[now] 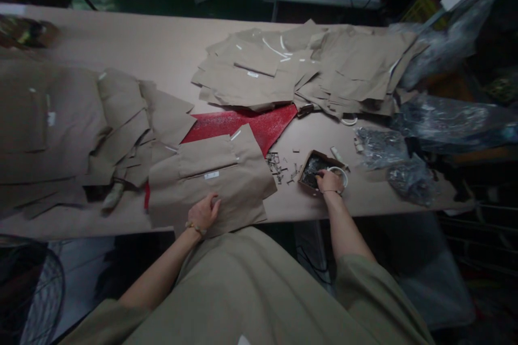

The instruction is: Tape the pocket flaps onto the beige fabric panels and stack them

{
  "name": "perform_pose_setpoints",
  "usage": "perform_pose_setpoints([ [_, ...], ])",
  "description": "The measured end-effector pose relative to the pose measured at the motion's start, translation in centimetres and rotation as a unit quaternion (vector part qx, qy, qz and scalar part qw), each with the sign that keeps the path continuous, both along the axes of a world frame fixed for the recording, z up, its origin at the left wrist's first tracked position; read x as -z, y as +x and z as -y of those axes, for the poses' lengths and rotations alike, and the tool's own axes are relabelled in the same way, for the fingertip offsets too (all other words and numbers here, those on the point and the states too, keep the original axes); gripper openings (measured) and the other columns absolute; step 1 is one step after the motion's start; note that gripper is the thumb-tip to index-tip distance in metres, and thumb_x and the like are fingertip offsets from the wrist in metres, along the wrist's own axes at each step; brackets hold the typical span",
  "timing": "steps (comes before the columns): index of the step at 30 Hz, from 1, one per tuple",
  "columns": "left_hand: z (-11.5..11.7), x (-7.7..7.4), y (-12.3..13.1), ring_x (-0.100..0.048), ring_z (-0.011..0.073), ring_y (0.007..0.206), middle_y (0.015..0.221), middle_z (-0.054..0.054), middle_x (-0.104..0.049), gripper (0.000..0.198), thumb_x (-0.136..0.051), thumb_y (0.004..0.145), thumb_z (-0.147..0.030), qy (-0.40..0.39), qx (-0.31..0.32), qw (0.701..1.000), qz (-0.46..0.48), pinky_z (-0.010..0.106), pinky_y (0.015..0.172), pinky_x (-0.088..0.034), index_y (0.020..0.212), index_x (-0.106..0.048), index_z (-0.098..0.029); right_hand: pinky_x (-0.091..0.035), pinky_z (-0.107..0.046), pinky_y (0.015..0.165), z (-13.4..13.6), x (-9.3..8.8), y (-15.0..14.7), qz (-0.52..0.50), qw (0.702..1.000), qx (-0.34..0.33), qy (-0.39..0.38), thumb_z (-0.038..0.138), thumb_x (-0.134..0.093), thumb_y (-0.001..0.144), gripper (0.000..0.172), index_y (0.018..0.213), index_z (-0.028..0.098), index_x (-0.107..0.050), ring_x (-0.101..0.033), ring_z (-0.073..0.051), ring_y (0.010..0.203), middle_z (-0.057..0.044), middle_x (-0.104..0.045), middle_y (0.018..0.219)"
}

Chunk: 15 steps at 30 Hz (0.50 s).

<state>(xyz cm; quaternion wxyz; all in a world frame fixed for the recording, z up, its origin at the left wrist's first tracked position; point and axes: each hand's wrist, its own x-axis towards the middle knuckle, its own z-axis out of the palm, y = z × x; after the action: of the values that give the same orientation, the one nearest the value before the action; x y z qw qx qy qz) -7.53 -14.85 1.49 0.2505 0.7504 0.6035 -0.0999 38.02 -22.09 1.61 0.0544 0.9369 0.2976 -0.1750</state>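
Observation:
My left hand rests on a flat tan fabric piece at the table's near edge, its thumb apart from loosely bent fingers. This piece has a slit-like opening and a small white label. My right hand reaches over the rim of a small open box with dark contents. Its fingertips are pinched together inside; what they hold, if anything, is too small to make out. A white ring, perhaps a tape roll, lies beside that hand. Small dark metal-looking pieces are scattered left of the box.
Tan fabric stacks lie at the back and on the left. Red sheet material shows between them. Clear plastic bags sit at the right. A fan stands below left. The table has a pale covering.

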Motion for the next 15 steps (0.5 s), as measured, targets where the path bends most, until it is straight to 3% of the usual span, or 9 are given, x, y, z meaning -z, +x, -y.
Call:
perform_pose_setpoints([
  [6, 0.0, 0.3, -1.7, -0.072, 0.0239, 0.087, 0.093, 0.005, -0.075, 0.037, -0.049, 0.101, -0.044, 0.004, -0.031, 0.999, 0.007, 0.029, 0.07, -0.048, 0.129, -0.066, -0.027, -0.05, -0.035, 0.083, 1.5, -2.2, 0.3, 0.054, 0.997, 0.016, 0.059, 0.031, -0.05, 0.096, 0.036, 0.118, 0.022, -0.078, -0.064, -0.024, 0.096, -0.015, -0.071, 0.112],
  [9, 0.1, 0.0, -1.4, -0.072, 0.0229, 0.092, 0.097, 0.006, -0.076, 0.035, -0.05, 0.101, -0.041, 0.035, -0.029, 0.998, 0.032, 0.029, 0.076, -0.051, 0.126, -0.068, -0.026, -0.05, -0.034, 0.075, 1.3, -2.9, -1.6, 0.054, 0.988, 0.023, 0.142, 0.033, -0.049, 0.093, 0.039, 0.114, 0.018, -0.078, -0.064, -0.024, 0.089, -0.016, -0.072, 0.107],
  [12, 0.1, -0.8, 0.3, -0.068, 0.0222, 0.107, 0.114, 0.009, -0.075, 0.034, -0.052, 0.101, -0.037, 0.09, 0.06, 0.986, 0.124, 0.03, 0.09, -0.053, 0.128, -0.069, -0.026, -0.05, -0.032, 0.067, -0.6, -2.8, -8.1, -0.092, 0.97, -0.044, 0.222, 0.037, -0.055, 0.089, 0.038, 0.112, 0.019, -0.079, -0.063, -0.022, 0.076, -0.012, -0.075, 0.094],
  [15, -0.6, -1.6, 2.1, -0.065, 0.021, 0.111, 0.119, 0.008, -0.073, 0.033, -0.055, 0.101, -0.039, 0.12, 0.167, 0.955, 0.213, 0.031, 0.096, -0.052, 0.13, -0.069, -0.029, -0.052, -0.029, 0.069, -3.3, -2.0, -17.0, -0.331, 0.896, -0.16, 0.25, 0.037, -0.063, 0.083, 0.04, 0.115, 0.02, -0.079, -0.065, -0.019, 0.074, -0.007, -0.075, 0.086],
])
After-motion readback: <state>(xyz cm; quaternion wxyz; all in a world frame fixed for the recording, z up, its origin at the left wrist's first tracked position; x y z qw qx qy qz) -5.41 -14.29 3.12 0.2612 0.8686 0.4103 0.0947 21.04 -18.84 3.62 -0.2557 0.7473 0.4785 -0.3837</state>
